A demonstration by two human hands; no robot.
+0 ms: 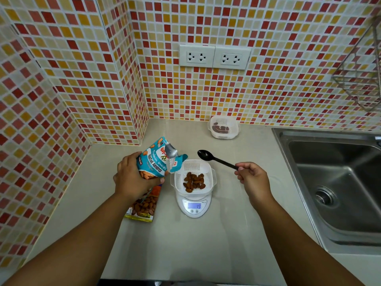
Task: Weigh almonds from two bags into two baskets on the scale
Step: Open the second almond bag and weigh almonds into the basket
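Glossy blue bag (156,162), slotted plastic basket (193,174)

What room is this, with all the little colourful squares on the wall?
Most likely a home kitchen. There is a steel sink set into the counter, a mosaic-tiled wall with power sockets above the counter, and a small kitchen scale weighing a basket of almonds.

Left arm: bare forearm reaches forward from the lower left.
Left hand (132,178): fingers and thumb curl round a teal bag (157,162), holding it tilted to the right.
Right arm: bare forearm reaches in from the lower right.
Right hand (252,178): fingertips pinch the handle end of a black spoon (216,159), raised and pointing left.
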